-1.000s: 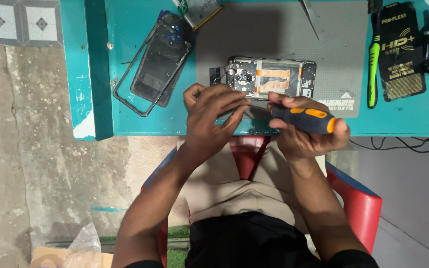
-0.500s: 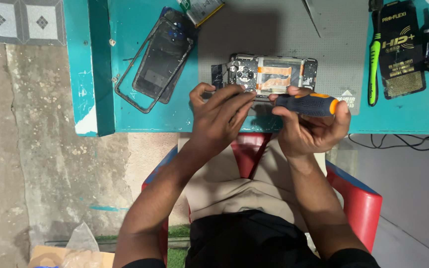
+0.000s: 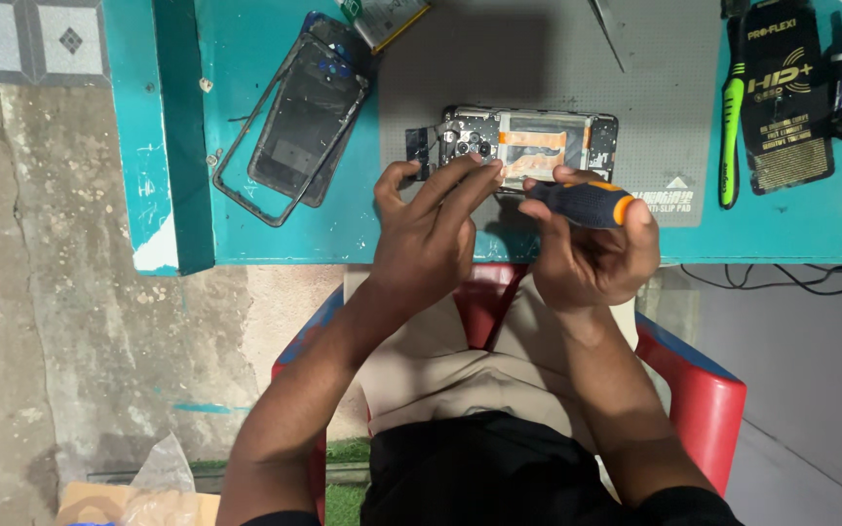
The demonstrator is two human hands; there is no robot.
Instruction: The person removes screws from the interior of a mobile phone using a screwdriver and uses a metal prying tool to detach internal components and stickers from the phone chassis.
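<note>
Head view: opened smartphone (image 3: 530,146) lies on grey mat (image 3: 655,88), back cover (image 3: 304,122) already off and set well apart to the left of the hands. Right hand (image 3: 592,248) closed around black-and-orange screwdriver (image 3: 582,203), tip toward the phone's lower edge. Left hand (image 3: 431,229) holds nothing, fingertips (image 3: 479,168) resting on the camera end. Internal shields look in place; teardown seems early.
</note>
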